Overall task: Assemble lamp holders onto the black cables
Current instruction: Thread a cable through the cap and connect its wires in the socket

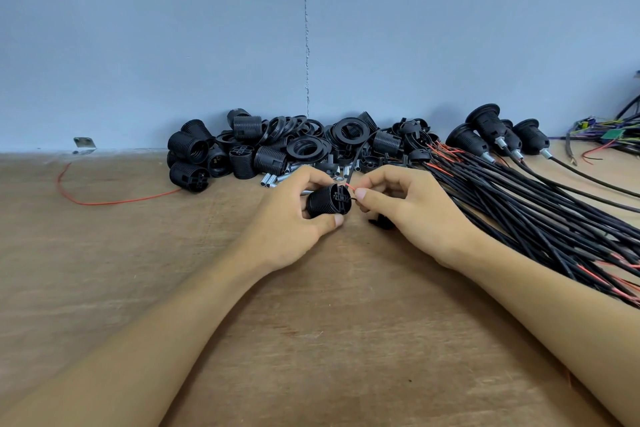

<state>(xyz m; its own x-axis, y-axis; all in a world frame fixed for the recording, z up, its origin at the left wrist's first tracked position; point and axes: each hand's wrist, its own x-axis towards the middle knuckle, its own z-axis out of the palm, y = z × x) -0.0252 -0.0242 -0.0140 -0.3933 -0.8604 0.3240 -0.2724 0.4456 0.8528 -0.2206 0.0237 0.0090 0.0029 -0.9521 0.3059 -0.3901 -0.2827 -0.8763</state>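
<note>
Lamp holder sits just above the bench, mid-frame. Left hand is curled round its threaded body. Right hand pinches the red wire of one black cable at the terminal end. Risks: strands splay or miss the slot; holder rotates in the grip.

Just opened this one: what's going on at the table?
A person is wiring a lamp holder by hand. The left hand holds a black threaded lamp holder just above the wooden table, while the right hand pinches a red wire at the holder's terminal end. Loose holder parts are piled at the back, a bundle of black cables lies to the right, and several holders already on cables sit beyond it.
</note>
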